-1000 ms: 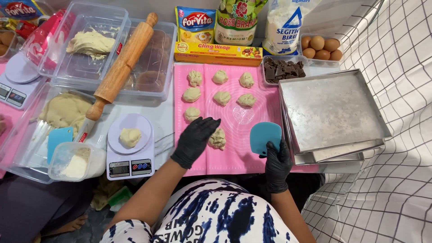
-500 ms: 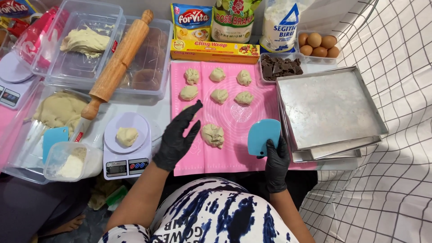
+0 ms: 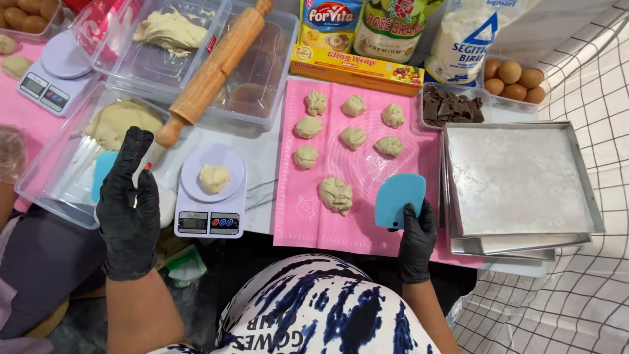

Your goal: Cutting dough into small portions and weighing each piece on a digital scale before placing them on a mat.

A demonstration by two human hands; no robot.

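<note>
- Head view: black-gloved hands were well apart, one at each side of the work surface.
- Left hand (image 3: 128,206) was lifted at the near left with fingers stretched out and together, gripping nothing, above the near edge of a clear plastic tub (image 3: 49,190) that held a big lump of dough (image 3: 123,122) and a second blue scraper (image 3: 103,174).
- Right hand (image 3: 417,237) was clamped on the lower edge of a blue dough scraper (image 3: 400,198), held up flat over the near right corner of the pink silicone mat (image 3: 308,216).
- Nearest dough piece (image 3: 337,195) lay on the mat, just left of the scraper and apart from it.
- Seven more dough balls (image 3: 352,137) sat farther back on the mat in loose rows, none touching.
- Between the hands stood a small digital scale (image 3: 211,219), just left of the mat, with one small dough portion (image 3: 214,177) on its round plate.
- Wooden rolling pin (image 3: 213,69) rested slantwise across the clear tubs at the far left.
- Stacked metal baking trays (image 3: 521,180) lay right of the mat, with nothing in the top one.
- Far side held a tub of chocolate pieces (image 3: 451,105), brown eggs (image 3: 513,78), a box of wrap (image 3: 357,69) and bags of ingredients.
- Another scale (image 3: 56,73) stood at the far left on a pink surface.
</note>
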